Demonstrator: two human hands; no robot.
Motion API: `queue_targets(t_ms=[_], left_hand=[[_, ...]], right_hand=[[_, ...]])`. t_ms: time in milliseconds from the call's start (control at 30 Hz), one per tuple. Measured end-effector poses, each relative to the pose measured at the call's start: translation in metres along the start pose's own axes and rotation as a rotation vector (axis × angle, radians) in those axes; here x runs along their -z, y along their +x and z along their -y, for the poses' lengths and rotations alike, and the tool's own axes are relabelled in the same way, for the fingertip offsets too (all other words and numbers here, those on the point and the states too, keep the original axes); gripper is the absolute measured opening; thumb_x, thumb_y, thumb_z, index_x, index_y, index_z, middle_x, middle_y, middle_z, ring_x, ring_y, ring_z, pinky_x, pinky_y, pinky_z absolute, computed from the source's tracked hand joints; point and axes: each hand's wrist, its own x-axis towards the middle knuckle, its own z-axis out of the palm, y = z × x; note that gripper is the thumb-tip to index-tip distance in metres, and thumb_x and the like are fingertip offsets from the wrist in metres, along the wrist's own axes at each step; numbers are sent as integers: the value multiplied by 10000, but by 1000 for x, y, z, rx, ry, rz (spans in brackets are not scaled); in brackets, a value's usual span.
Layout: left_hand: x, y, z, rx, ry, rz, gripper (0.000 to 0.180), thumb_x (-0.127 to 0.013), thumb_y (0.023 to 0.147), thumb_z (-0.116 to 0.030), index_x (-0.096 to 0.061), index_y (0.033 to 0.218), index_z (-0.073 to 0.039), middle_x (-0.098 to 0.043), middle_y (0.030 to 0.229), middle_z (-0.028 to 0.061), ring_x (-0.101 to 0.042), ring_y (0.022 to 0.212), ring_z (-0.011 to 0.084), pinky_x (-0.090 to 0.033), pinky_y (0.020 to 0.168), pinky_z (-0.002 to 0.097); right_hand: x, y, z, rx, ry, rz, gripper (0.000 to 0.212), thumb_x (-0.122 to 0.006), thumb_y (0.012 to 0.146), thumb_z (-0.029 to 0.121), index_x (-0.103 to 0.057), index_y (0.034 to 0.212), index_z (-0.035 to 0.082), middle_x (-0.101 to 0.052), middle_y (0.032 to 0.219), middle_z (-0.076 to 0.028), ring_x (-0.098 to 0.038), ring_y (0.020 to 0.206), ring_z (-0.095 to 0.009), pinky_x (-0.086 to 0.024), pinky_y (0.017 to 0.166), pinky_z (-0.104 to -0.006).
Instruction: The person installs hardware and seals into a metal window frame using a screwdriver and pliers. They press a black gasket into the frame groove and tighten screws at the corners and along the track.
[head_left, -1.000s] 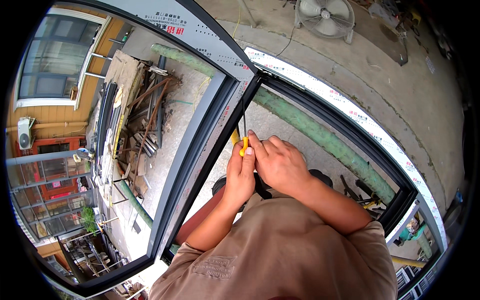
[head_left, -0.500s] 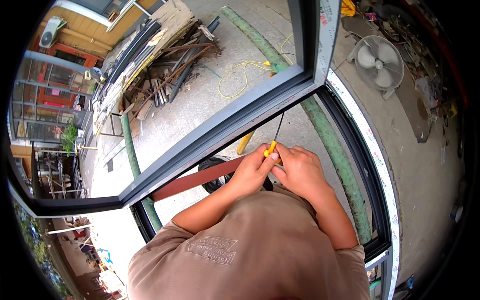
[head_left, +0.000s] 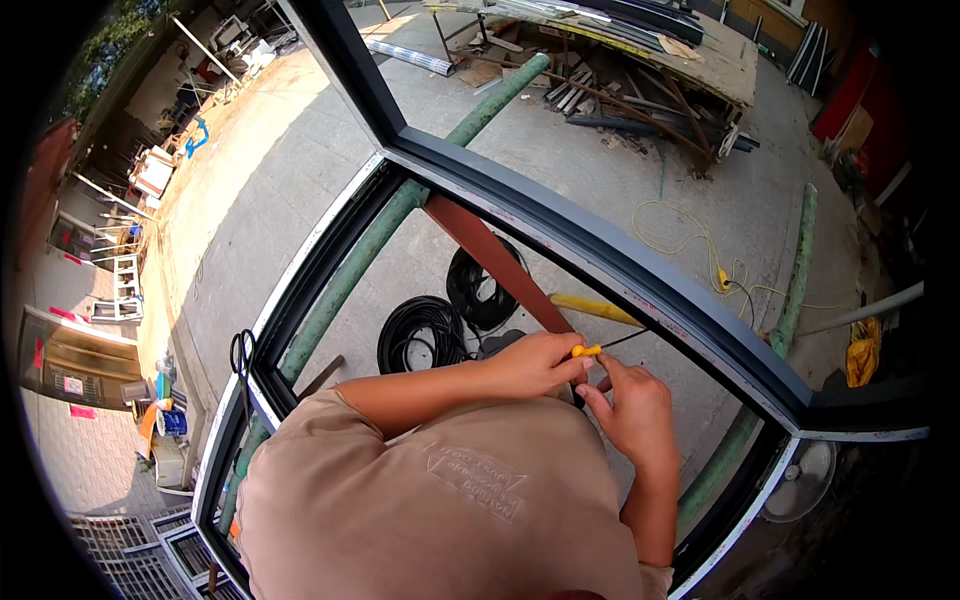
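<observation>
My left hand [head_left: 548,362] is closed on a small screwdriver [head_left: 587,351] with a yellow handle, pinched between thumb and fingers. Its thin dark shaft points right, toward the inner edge of a grey window frame [head_left: 600,255]. Just right of the handle is my right hand [head_left: 638,405], thumb and index finger apart in a loose curl, with the index tip close to the shaft. Whether it touches the shaft I cannot tell. Both hands are inside the frame's opening, in front of my body. A dark red flat bar [head_left: 500,262] runs down toward the left hand.
Green pipes [head_left: 350,275] pass under the frame. Two coils of black cable [head_left: 420,335] and a yellow bar [head_left: 598,308] lie below. Scissors [head_left: 242,352] hang on the frame's left side. Beyond are a scrap-laden table [head_left: 690,60], a yellow cord [head_left: 690,215] and a fan [head_left: 803,482].
My view has swung left, bringing the cable coils and scissors into sight. The right hand has moved slightly off the screwdriver handle, which stays in the left hand.
</observation>
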Motion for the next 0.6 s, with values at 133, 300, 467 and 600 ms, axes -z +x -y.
queue_targets(t_ms=[133, 300, 467, 600], left_hand=[[45, -30, 15, 154, -94, -84, 348, -570, 1140, -360, -680, 1087, -34, -788, 867, 59, -721, 730, 238, -550, 685, 386], [94, -66, 54, 202, -89, -260, 390, -552, 1145, -371, -667, 982, -36, -757, 785, 55, -713, 688, 233, -553, 684, 390], [134, -105, 89, 243, -198, -429, 371, -562, 1141, -340, -659, 964, -28, -737, 749, 86, -728, 702, 271, -556, 689, 413], [166, -122, 113, 243, -74, -557, 349, -597, 1117, -322, -647, 962, -14, -719, 745, 152, -716, 694, 376, -554, 664, 471]], right_hand=[[8, 36, 34, 125, 27, 21, 431, -883, 885, 214, -755, 1251, 26, -786, 880, -113, -730, 803, -323, -566, 737, -433], [1, 97, 88, 340, 5, -121, 440, -891, 872, 176, -758, 1267, 33, -741, 839, -68, -703, 764, -289, -557, 712, -413], [-16, 184, 141, 312, -193, -134, 518, -880, 888, 186, -716, 1348, 13, -738, 1006, -127, -711, 919, -318, -559, 798, -424], [-44, 242, 177, 410, -284, -180, 508, -871, 903, 184, -709, 1357, 22, -740, 1068, -142, -709, 968, -334, -561, 831, -432]])
